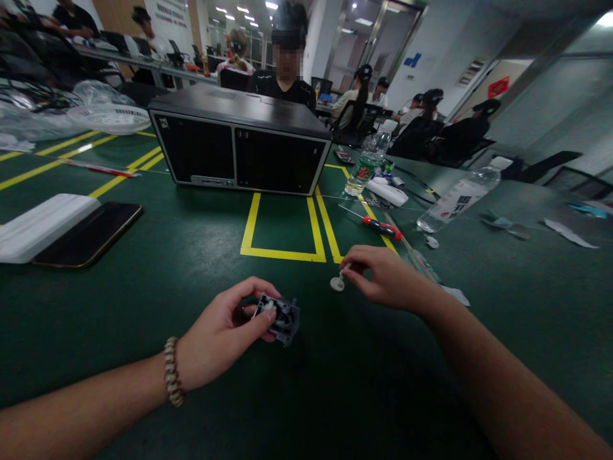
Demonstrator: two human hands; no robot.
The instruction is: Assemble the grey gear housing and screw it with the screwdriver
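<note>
My left hand (230, 335) grips a small dark grey mechanical housing (285, 319), its thumb pressed on a white part inside. Between the thumb and fingers of my right hand (378, 275) is the thin stem of a small white plastic gear-like disc (337, 283). The disc hangs just above or against the green tabletop; I cannot tell which. A gap separates the two hands. Beyond my right hand lies a red and black screwdriver (383, 227), its shaft pointing left.
A large black case (239, 144) stands ahead on the green table (191, 236). At left are a dark phone (90, 233) and a white box (45, 223). Two bottles, one upright-leaning in view (371, 163) and one labelled (460, 198), stand right. People sit beyond.
</note>
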